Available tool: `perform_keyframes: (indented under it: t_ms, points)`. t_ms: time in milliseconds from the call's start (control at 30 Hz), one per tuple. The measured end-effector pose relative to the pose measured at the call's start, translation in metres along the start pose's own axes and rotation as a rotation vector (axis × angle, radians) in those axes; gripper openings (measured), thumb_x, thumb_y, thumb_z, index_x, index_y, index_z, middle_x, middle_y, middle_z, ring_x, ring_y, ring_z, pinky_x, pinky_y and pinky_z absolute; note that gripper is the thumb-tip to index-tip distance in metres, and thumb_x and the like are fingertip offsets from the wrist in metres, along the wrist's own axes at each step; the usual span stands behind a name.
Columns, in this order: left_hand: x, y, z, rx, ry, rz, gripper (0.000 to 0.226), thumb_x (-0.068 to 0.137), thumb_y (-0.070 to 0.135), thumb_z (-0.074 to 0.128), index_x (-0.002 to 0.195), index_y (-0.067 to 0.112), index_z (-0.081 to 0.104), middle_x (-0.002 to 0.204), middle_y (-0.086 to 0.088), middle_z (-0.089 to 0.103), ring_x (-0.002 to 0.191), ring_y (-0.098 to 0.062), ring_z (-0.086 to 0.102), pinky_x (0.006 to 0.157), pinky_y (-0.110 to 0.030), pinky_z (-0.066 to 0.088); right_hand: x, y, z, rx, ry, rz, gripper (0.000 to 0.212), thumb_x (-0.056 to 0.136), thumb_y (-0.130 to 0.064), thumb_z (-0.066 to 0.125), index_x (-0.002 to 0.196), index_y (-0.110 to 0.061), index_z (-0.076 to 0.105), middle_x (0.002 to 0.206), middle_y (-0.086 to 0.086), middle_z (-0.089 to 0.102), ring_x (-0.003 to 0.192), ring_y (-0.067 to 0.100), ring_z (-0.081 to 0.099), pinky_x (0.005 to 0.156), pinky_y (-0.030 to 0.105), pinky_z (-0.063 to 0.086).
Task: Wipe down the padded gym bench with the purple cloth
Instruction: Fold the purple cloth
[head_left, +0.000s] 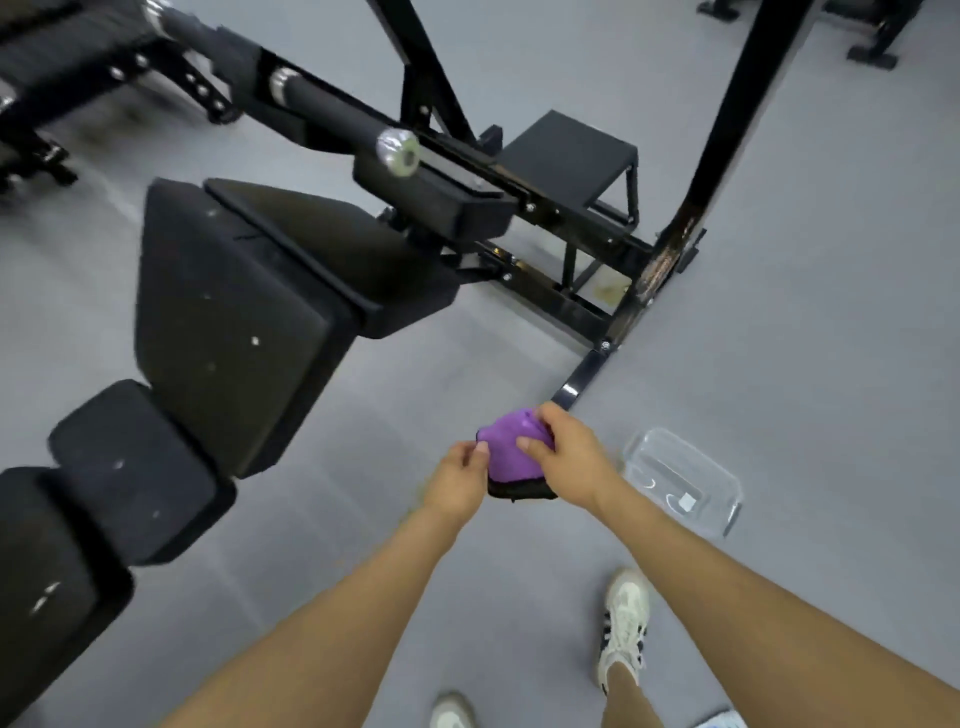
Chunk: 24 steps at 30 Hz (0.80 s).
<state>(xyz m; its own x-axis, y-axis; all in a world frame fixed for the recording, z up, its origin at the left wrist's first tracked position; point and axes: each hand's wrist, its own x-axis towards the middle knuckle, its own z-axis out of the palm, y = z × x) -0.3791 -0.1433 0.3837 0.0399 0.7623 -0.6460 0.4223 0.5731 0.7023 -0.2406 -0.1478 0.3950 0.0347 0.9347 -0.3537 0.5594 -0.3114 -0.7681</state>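
Two hands bunch the purple cloth (511, 449).
Left hand (460, 480) pinches its edge; right hand (566, 457) grips it; padded bench (228, 322) lies left of them.

Grey floor (805, 312); black steel rack frame (727, 130); clear plastic tub (680, 480); black step platform (566, 150), possibly footrest.
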Motion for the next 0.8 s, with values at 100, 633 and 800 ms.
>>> perform_keyframes:
  t_ms: [100, 633, 800]
  points:
    - [-0.048, -0.011, -0.070, -0.069, 0.054, -0.068, 0.043, 0.101, 0.039, 0.032, 0.127, 0.010, 0.048, 0.119, -0.008, 0.054, 0.103, -0.020, 0.048, 0.093, -0.028, 0.037, -0.030, -0.065, 0.033, 0.081, -0.050, 0.006, 0.010, 0.093, -0.019, 0.054, 0.099, -0.011, 0.050, 0.093, 0.005, 0.057, 0.087, 0.023, 0.054, 0.076, 0.032, 0.043]
    - [-0.235, -0.061, -0.278, -0.872, 0.030, 0.080, 0.058, 0.087, 0.062, 0.041, 0.120, 0.018, 0.061, 0.115, -0.012, 0.068, 0.101, -0.035, 0.064, 0.091, -0.047, 0.051, -0.147, -0.294, 0.149, 0.256, -0.383, -0.303, 0.007, 0.092, -0.016, 0.058, 0.085, -0.013, 0.057, 0.075, 0.003, 0.060, 0.071, 0.016, 0.055, 0.063, 0.028, 0.044]
    - [-0.224, -0.036, -0.311, -0.860, -0.035, 0.097, 0.051, 0.082, 0.045, 0.061, 0.116, 0.008, 0.062, 0.107, -0.014, 0.070, 0.087, -0.028, 0.069, 0.064, -0.030, 0.056, -0.117, -0.322, 0.159, 0.133, -0.155, -0.295, 0.014, 0.081, -0.022, 0.071, 0.091, -0.015, 0.064, 0.088, -0.001, 0.065, 0.087, 0.019, 0.061, 0.081, 0.036, 0.052]
